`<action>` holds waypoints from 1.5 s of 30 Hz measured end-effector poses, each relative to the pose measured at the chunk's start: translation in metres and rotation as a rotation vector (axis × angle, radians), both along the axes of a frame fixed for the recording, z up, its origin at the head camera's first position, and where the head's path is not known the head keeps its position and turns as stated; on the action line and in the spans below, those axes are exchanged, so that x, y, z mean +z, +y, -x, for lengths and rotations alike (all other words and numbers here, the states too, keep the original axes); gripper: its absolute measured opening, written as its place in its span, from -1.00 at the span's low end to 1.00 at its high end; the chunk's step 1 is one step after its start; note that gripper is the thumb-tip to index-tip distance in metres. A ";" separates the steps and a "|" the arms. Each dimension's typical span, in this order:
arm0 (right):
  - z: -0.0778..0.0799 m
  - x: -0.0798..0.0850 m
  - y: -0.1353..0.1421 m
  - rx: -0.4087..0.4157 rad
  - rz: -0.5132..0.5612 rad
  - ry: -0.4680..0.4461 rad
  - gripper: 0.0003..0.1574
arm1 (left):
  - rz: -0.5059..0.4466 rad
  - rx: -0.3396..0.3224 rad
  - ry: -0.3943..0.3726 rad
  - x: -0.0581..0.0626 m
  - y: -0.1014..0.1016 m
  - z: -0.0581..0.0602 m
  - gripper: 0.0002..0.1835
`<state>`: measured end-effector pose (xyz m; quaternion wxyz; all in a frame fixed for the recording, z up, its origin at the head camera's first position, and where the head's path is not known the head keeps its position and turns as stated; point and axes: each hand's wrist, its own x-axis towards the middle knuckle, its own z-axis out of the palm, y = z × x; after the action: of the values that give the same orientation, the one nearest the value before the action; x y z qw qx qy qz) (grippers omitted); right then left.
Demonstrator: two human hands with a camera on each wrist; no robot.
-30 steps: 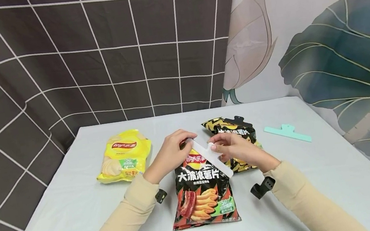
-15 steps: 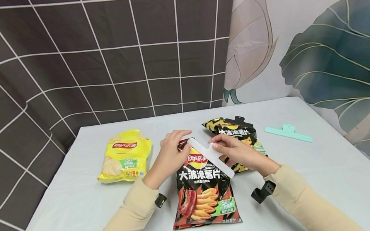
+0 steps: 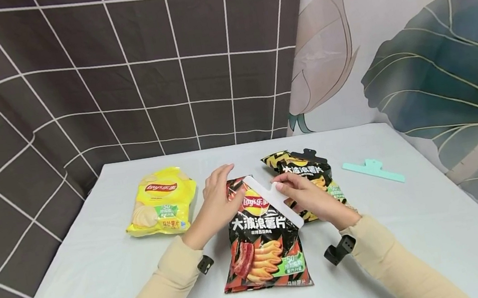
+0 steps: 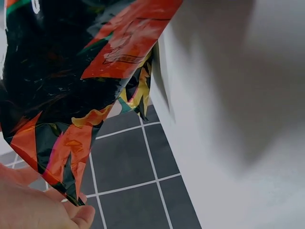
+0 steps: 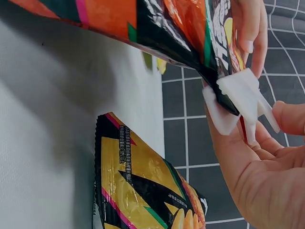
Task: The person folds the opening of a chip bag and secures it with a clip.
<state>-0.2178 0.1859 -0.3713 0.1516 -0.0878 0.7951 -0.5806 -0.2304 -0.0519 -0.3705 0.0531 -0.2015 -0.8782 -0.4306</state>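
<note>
The right hand [image 3: 311,200] pinches the white bag clip [image 3: 275,200] between thumb and fingers, the bar slanting across the upper right corner of the black-and-red Lay's chip bag [image 3: 264,259]! That bag sits midway between the table's [image 3: 79,280] side edges, top raised. The left hand [image 3: 217,197], loosely open, fingers fairly straight, touches its upper left corner. Yellow Lay's bag [image 3: 160,202] toward the far left corner, teal clip [image 3: 372,170] near the right edge!
</note>
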 end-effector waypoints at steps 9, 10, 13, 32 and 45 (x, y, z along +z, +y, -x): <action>0.002 0.000 0.001 -0.055 0.006 -0.017 -0.41 | -0.002 0.038 -0.085 -0.004 -0.002 0.000 -0.15; 0.002 0.000 0.001 -0.058 0.006 -0.020 -0.40 | -0.009 0.034 -0.099 -0.004 -0.002 0.000 -0.12; 0.002 -0.001 0.001 -0.074 0.010 -0.024 -0.43 | -0.030 0.024 -0.161 -0.004 -0.003 -0.001 -0.02; 0.005 -0.007 0.003 -0.104 0.030 -0.029 -0.48 | -0.115 -0.100 -0.377 -0.022 -0.008 -0.001 -0.18; 0.001 -0.008 0.015 -0.074 -0.009 -0.067 -0.37 | -0.106 -0.123 -0.388 -0.027 -0.008 -0.005 0.05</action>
<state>-0.2186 0.2007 -0.3790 0.1570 -0.0385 0.7950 -0.5847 -0.2252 -0.0603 -0.3977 -0.1327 -0.1650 -0.8342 -0.5092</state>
